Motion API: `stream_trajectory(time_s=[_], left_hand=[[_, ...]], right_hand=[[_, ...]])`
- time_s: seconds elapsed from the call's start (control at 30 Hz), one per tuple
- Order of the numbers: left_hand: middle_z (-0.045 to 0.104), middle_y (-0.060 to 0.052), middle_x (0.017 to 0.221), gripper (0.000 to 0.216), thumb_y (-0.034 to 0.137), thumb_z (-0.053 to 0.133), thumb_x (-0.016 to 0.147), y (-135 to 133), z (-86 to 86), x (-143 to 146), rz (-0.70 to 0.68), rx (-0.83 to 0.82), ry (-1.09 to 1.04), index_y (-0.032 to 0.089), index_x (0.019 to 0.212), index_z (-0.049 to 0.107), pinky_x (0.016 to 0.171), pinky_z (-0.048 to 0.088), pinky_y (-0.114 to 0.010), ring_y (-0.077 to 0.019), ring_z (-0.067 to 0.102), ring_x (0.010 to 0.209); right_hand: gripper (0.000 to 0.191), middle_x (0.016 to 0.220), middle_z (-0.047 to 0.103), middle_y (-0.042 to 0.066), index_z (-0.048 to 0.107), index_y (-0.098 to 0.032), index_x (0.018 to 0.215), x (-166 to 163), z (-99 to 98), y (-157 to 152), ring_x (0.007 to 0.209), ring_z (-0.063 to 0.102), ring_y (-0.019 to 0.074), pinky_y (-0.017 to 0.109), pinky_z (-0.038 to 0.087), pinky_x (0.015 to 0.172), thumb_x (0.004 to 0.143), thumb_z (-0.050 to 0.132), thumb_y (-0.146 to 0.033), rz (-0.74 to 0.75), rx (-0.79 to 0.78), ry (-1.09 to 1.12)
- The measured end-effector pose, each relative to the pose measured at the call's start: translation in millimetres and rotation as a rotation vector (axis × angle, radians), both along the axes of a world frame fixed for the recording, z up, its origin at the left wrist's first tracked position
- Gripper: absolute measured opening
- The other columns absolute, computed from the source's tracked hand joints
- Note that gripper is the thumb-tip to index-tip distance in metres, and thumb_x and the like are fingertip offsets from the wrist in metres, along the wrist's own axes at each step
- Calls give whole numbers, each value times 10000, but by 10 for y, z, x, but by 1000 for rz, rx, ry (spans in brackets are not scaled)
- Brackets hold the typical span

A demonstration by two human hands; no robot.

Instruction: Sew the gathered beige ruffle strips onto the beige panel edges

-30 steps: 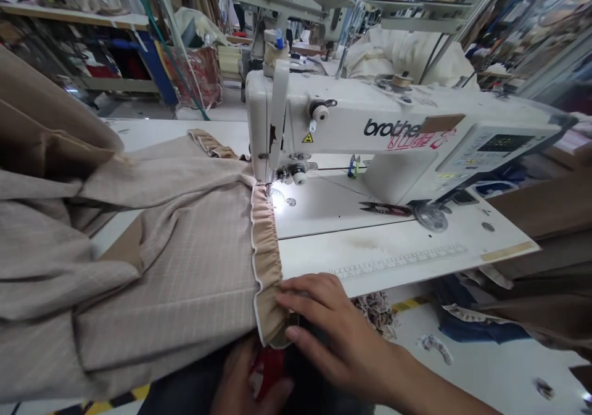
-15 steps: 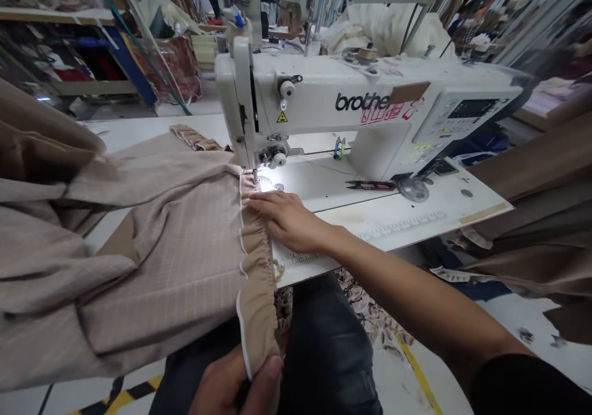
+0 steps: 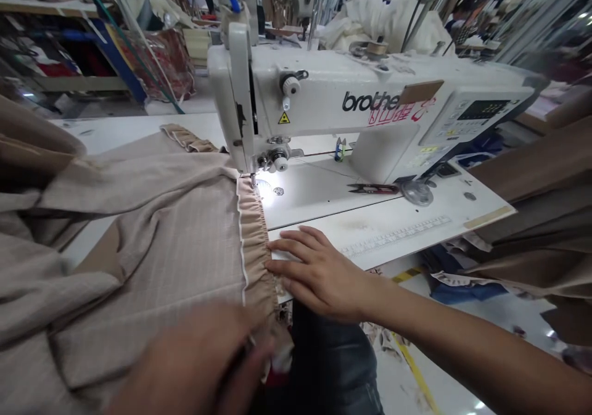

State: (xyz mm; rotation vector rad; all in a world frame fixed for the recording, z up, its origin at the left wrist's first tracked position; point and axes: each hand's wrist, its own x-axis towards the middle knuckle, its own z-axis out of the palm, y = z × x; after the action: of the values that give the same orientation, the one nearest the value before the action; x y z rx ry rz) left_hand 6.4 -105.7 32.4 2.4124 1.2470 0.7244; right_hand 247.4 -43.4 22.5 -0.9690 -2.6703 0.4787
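Observation:
A beige striped fabric piece point(image 3: 185, 230) lies across the left of the sewing machine table. Along its right edge runs a tan gathered ruffle point(image 3: 255, 242) with a white border, its far end under the presser foot point(image 3: 253, 180). My right hand point(image 3: 324, 273) lies flat with fingers spread, fingertips at the ruffle's right edge. At the near end of the ruffle, my left hand point(image 3: 194, 359) is smeared by motion low in the view. Whether its fingers hold the cloth cannot be made out.
The white sewing machine point(image 3: 314, 88) stands over the table, its lamp lit. Thread snips point(image 3: 374, 189) and a clear round dish point(image 3: 417, 193) lie on the right. A ruler strip point(image 3: 398, 235) marks the table's front. Brown cloth point(image 3: 531, 193) hangs at far right.
My right hand has slid back from near the presser foot along the ruffle, fingers spreading. My left hand has moved up and left from the ruffle's lower end. The machine's display now shows lit digits.

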Motion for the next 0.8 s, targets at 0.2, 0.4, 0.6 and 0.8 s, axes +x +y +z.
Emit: stream_trajectory(time_s=[0.2, 0.4, 0.6, 0.8], left_hand=[[655, -211, 1415, 489, 423, 375, 1065, 1243, -114, -59, -7, 287, 340, 102, 1359, 599, 1124, 373, -632, -374, 595, 1329], [587, -218, 1502, 591, 475, 281, 1091, 1309, -417, -129, 36, 310, 366, 75, 1444, 535, 1168, 307, -628, -361, 548, 1394], [593, -244, 1484, 584, 456, 280, 1088, 1507, -339, -112, 42, 323, 389, 67, 1424, 558, 1135, 322, -672, -416, 518, 1410], [663, -272, 1365, 472, 329, 414, 1059, 1337, -295, -54, -1, 421, 387, 1, 1335, 612, 1129, 329, -650, -428, 607, 1272]], right_hand=[[343, 1464, 603, 87, 661, -228, 1315, -49, 11, 24, 1439, 436, 296, 581, 265, 1240, 1079, 481, -401, -37, 9, 18], [370, 1481, 583, 70, 625, -243, 1350, -5, 9, 55, 1456, 409, 293, 576, 238, 1251, 1092, 444, -436, -29, -43, 27], [366, 1467, 600, 79, 637, -234, 1339, -55, -51, 262, 1453, 424, 302, 573, 266, 1236, 1094, 453, -434, -72, 2, 39], [366, 1470, 594, 74, 623, -247, 1362, -59, -44, 333, 1458, 422, 306, 578, 255, 1240, 1096, 445, -425, -61, -10, 17]])
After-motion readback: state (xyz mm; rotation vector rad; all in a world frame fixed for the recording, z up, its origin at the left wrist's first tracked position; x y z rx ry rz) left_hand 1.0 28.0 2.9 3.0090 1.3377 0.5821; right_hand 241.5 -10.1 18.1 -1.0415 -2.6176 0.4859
